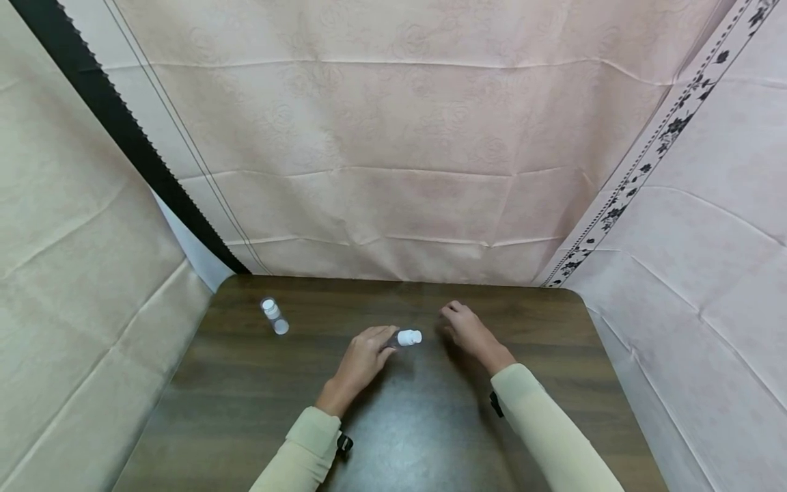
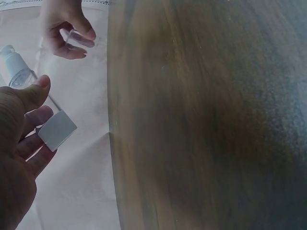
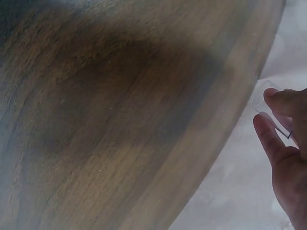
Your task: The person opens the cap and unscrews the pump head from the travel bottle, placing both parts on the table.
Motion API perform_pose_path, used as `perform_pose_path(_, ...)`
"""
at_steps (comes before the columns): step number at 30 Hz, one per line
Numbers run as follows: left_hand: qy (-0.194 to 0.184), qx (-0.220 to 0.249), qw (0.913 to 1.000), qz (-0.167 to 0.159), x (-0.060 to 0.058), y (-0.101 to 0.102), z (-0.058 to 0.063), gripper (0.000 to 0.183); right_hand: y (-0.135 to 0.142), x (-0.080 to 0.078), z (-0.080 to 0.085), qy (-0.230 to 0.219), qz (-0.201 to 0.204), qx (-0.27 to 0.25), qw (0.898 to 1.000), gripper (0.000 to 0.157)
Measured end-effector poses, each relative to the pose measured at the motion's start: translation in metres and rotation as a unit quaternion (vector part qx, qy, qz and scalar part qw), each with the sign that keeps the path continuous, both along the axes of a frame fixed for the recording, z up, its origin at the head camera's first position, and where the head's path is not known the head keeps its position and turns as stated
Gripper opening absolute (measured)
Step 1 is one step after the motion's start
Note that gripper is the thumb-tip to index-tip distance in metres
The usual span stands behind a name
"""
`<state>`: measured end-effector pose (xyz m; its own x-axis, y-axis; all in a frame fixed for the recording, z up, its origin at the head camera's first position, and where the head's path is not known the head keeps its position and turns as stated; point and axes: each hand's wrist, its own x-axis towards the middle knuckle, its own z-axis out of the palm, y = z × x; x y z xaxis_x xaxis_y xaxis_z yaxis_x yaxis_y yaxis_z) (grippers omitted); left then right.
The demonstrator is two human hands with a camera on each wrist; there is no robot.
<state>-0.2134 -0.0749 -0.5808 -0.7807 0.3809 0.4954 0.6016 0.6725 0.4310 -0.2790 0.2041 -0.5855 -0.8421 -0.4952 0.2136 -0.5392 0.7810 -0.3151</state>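
Over the brown wood-grain table (image 1: 430, 427), the left hand (image 1: 364, 357) pinches a small clear, plastic-looking bottle with white pump top and base (image 1: 406, 338) between thumb and fingers. The right hand (image 1: 472, 333) pinches a transparent cylindrical cap (image 2: 80, 39), held apart. Apparently cap handling is underway; which direction is unclear. Refitting would call for careful alignment. The bottle is tilted, its pump exposed.

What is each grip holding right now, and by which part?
Left grip holds a white-topped bottle by its clear body; right grip pinches a small clear cap-like piece by its sides.
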Motion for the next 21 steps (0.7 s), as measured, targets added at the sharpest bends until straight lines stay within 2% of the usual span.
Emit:
perform_pose_path(8,-0.017,-0.003,0.9999,0.003,-0.002,-0.001,-0.003,0.040,-0.003,-0.005,-0.007,-0.053,0.001,0.068,0.996,0.034)
perform_pose_path(13,-0.026,-0.004,0.9997,0.003,-0.002,-0.002,-0.004,0.040,-0.005,-0.006,-0.010,-0.083,-0.007,0.084,0.993,0.034)
perform_pose_path(21,-0.029,-0.004,0.9996,0.003,-0.001,-0.004,-0.006,0.041,-0.005,-0.005,-0.020,-0.057,0.004,0.109,0.992,0.028)
